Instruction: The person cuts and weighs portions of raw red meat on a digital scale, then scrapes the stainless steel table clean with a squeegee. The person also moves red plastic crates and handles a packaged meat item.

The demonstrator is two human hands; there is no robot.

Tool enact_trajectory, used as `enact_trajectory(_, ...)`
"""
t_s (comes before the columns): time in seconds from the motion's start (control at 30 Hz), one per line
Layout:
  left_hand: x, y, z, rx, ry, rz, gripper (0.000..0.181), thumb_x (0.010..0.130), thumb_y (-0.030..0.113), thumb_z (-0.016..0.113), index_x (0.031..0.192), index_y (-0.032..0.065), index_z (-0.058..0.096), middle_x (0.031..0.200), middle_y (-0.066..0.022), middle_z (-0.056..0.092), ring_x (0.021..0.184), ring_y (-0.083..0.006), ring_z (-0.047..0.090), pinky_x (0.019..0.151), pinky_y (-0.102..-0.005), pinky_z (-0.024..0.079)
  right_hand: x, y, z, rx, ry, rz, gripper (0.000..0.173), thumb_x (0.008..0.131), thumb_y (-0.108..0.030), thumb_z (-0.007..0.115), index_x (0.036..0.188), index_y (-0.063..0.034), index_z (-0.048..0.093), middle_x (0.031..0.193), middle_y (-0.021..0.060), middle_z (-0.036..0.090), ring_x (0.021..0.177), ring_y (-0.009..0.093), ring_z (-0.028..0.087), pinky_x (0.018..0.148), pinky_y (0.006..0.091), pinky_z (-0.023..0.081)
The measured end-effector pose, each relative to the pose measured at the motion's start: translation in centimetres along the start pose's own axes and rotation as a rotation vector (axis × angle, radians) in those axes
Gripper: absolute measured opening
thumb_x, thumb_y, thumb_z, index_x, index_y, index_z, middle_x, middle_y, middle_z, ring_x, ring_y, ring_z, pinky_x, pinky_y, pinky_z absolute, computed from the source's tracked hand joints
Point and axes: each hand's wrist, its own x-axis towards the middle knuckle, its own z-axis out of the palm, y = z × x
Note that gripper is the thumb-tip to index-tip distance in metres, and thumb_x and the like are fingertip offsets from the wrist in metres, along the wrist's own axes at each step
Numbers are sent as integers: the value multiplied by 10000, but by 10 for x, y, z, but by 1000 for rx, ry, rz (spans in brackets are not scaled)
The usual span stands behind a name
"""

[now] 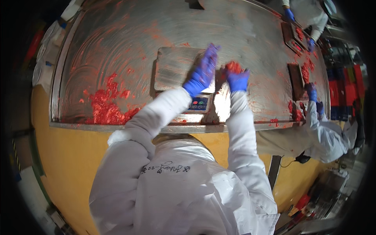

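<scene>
My left hand [202, 70], in a blue glove smeared with red, reaches over the right side of the metal platform [173, 70] of a digital scale. Its fingers are extended, and I see nothing held in it. Just right of the scale, my right hand [238, 77], also blue-gloved, is closed around a lump of raw ground meat [233, 67]. The scale's blue button panel [200, 103] faces me, partly covered by my left sleeve. A loose pile of raw meat [107, 108] lies on the steel table to the left, near the front edge.
The steel table's raised rim [199, 128] runs along my front. Two co-workers in blue gloves stand at the right, beside a metal box [293, 38] holding meat, a dark block-like container [296, 80] and strips of meat [305, 72]. A dark object [195, 4] sits at the far edge.
</scene>
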Motion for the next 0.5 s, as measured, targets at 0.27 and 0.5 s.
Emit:
enact_trajectory(0.27, -153, 36, -330, 905, -40, -755, 400, 964, 281, 404, 1259, 24, 488, 1271, -181, 504, 1213, -265, 465, 1039, -365, 341, 42, 110, 4, -1204, -181, -145, 549, 940, -483, 367, 1395, -175, 360, 1498, 125, 226, 1399, 303, 154, 1075, 583, 140)
enact_trajectory(0.5, -179, 7, -332, 1243, -175, -1251, 883, 734, 588, 626, 1429, 156, 295, 1490, -239, 150, 1358, -432, 184, 1088, -471, 266, 112, 141, -74, -273, -314, -408, 586, 957, -467, 378, 1447, -181, 231, 1514, 48, 191, 1401, 215, 159, 1089, 519, 125)
